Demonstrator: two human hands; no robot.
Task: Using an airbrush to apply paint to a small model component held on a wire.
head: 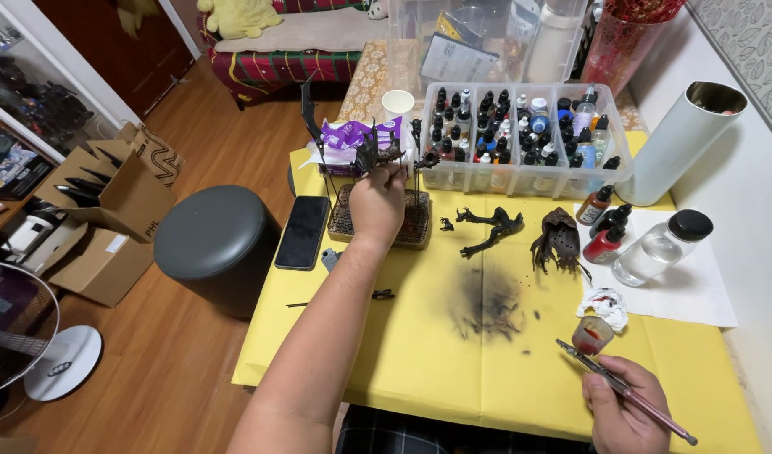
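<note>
A small dark spiky plastic miniature part, judged light and fragile, is pinched in the left hand by its stem, while a slim metal airbrush is clenched in the right hand.

Single head-worn view, steeply down and forward over the yellow table

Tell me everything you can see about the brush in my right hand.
The brush is long and thin, with a pinkish handle, a metal-looking collar and a dark fine tip. It lies slanted, tip up and to the left, close to the small cup of red paint, handle end down to the right. The right hand grips it near the middle, above the yellow table cover. Whether the tip is wet cannot be told.
</note>
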